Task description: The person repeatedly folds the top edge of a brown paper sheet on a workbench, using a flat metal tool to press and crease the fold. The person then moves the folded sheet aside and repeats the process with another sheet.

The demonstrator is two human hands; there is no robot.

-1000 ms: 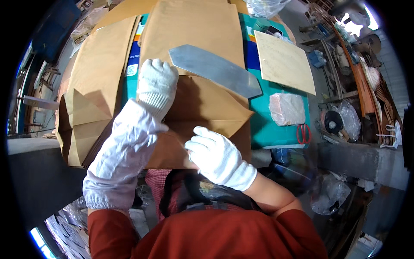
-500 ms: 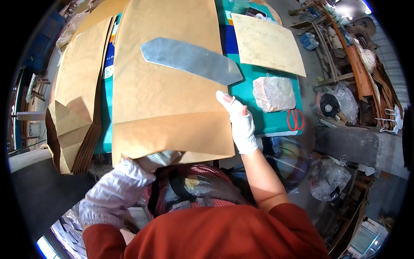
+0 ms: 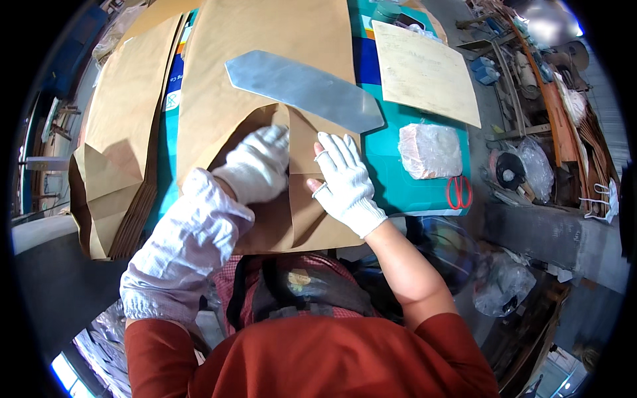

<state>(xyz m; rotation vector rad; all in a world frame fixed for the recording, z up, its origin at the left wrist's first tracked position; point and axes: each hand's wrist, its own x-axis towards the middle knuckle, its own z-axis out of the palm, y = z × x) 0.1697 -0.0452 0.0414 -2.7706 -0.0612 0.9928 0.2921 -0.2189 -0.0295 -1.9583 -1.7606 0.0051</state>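
A large brown paper bag lies before me, its near end spread open and the paper folding up into a peak. Inside that opened end is my left hand, in a white glove, its fingers extended against the paper and holding nothing that I can see. My right hand wears a white glove with bare fingertips showing and rests flat, fingers spread, on the bag's right flap. Just beyond both hands, a flat grey plate with angled ends lies slantwise across the bag.
A stack of folded brown paper bags lies at the left. On the right of the green-covered table are a pale board, a plastic-wrapped block and red-handled scissors. A plastic bag lies lower right.
The bag's near end, flat before, now stands spread open. My left hand has moved up from its near edge into the opening; my right hand has shifted from the right edge onto the flap.
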